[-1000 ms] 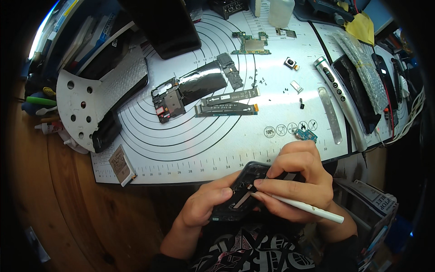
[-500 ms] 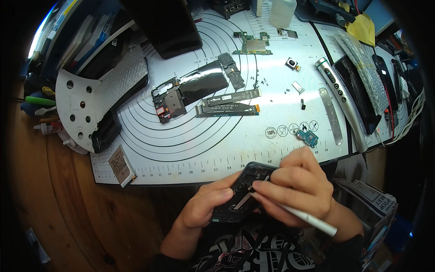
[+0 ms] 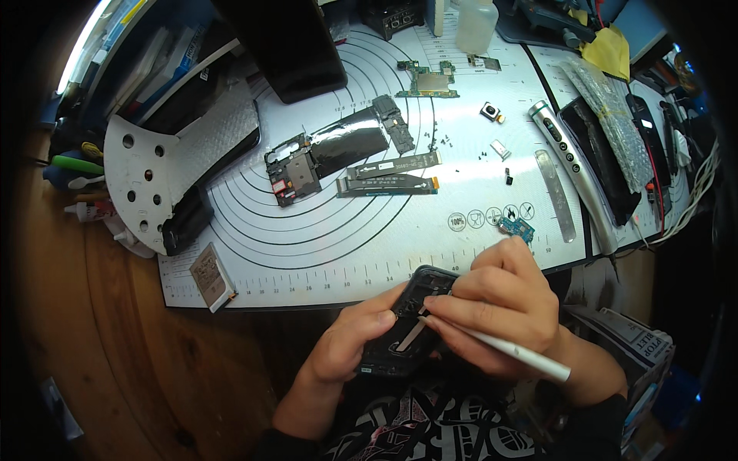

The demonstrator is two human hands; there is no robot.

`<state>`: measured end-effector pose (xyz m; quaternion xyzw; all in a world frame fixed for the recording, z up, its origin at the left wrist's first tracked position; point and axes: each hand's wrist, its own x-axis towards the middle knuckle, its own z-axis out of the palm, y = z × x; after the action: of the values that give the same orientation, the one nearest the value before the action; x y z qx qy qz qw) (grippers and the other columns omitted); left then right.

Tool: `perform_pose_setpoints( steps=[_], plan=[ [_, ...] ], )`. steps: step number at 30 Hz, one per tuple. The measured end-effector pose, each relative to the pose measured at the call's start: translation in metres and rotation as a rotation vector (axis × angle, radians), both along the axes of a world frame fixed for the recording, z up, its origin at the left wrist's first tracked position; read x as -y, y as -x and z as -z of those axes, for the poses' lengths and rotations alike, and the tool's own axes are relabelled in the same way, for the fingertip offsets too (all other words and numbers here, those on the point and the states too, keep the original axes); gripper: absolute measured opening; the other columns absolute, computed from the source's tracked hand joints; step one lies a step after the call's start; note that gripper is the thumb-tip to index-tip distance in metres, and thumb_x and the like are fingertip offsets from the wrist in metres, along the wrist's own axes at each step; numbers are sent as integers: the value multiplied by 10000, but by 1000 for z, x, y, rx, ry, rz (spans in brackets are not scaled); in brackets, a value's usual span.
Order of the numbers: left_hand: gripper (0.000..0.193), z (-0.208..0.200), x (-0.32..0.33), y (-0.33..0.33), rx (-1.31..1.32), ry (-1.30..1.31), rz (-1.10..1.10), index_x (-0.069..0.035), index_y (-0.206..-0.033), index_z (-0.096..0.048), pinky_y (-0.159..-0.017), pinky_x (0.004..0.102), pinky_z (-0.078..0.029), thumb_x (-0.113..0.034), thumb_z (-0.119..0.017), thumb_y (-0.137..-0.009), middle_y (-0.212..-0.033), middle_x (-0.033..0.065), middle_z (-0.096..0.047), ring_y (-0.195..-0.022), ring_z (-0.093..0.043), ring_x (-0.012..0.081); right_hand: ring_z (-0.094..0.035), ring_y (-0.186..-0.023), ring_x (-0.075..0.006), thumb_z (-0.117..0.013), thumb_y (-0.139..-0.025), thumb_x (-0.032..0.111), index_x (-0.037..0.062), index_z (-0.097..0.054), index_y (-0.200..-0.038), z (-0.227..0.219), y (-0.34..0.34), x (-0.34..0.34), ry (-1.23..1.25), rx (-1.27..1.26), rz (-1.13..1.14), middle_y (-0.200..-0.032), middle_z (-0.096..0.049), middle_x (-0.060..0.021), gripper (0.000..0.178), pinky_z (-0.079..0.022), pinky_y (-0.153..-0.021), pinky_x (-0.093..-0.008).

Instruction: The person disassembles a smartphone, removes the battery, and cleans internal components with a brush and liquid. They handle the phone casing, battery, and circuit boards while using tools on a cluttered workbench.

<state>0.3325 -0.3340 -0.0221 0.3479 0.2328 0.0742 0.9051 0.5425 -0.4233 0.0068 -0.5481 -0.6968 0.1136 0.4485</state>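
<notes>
- we look down from head height, through the left of two side-by-side fisheye lenses.
- we face across the counter [image 3: 361, 234], its straight edges bending toward our rim.
- we sit nearer the left hand [image 3: 352, 339] and right hand [image 3: 500, 311] than the counter's far side.

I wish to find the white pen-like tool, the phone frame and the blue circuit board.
White pen-like tool [image 3: 526, 356], head view: on its shaft.
Phone frame [image 3: 405, 328], head view: dark inner face.
Blue circuit board [image 3: 517, 228], head view: middle.
</notes>
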Motion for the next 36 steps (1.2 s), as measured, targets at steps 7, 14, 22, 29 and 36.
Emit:
perform_pose_setpoints(
  steps=[7,14,22,29,36],
  plan=[
    [759,-11,2,2,60,6,77,157,-1478,-411,-976,366,-534,-406,-465,-971,-1327,247,-613,-1155,-643,271,-513,-728,-197,-870,-781,107,77,-794,-976,-16,-16,3,216,-239,-98,-770,-569,-11,212,-370,-662,-336],
    [783,-28,8,2,57,26,31,140,-1483,-411,-968,359,-537,-441,-483,-963,-1300,237,-626,-1147,-645,264,-561,-704,-198,-842,-789,53,44,-787,-1085,-43,-13,18,289,-248,-103,-813,-606,-65,301,-450,-606,-312],
    [760,-32,9,-1,96,23,45,129,-1454,-450,-967,359,-534,-449,-482,-961,-1258,230,-647,-1133,-648,260,-681,-749,-242,-828,-714,-82,-7,-761,-1070,-37,-4,31,-20,-263,-40,-881,-713,-108,369,-555,-664,-311],
    [758,-36,13,2,21,-36,-4,146,-1486,-418,-1002,380,-523,-397,-490,-962,-1299,256,-637,-1142,-652,285,-670,-709,-225,-852,-717,-48,-1,-764,-951,-35,-1,28,-50,-197,-26,-831,-712,-89,254,-555,-622,-293],
    [748,-33,13,3,16,-39,0,148,-1502,-401,-1004,373,-522,-367,-485,-966,-1303,257,-640,-1134,-659,288,-663,-707,-220,-850,-726,-38,-7,-764,-949,-31,0,27,-57,-188,-26,-831,-704,-85,241,-548,-614,-291]
  ],
)
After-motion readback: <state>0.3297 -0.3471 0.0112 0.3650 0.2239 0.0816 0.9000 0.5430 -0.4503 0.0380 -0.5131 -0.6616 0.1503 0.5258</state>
